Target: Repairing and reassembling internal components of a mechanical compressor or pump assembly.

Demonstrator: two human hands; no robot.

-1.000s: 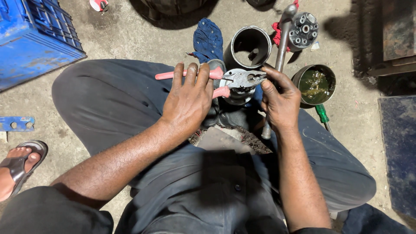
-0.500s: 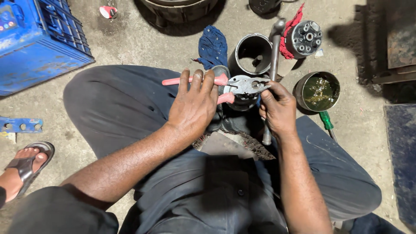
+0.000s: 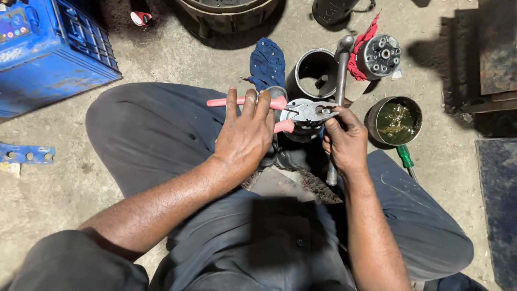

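My left hand (image 3: 245,134) grips a pair of pliers (image 3: 307,111) by its pink handles, which stick out to the left. The steel jaws point right and meet the fingertips of my right hand (image 3: 344,143), pinched on something too small to make out. Under the jaws a round metal part (image 3: 301,132) rests between my knees, mostly hidden by the hands. A long metal bar (image 3: 341,64) stands upright behind my right hand.
A black cylinder housing (image 3: 315,75) and a blue rag (image 3: 267,62) lie just beyond my knees. A round tin of dark greenish liquid (image 3: 396,121) sits at right, a green-handled screwdriver (image 3: 405,159) beside it. A blue crate (image 3: 51,51) stands far left.
Both hands and the pliers have stayed together on the part; the view has shifted slightly, so everything sits lower in the picture.
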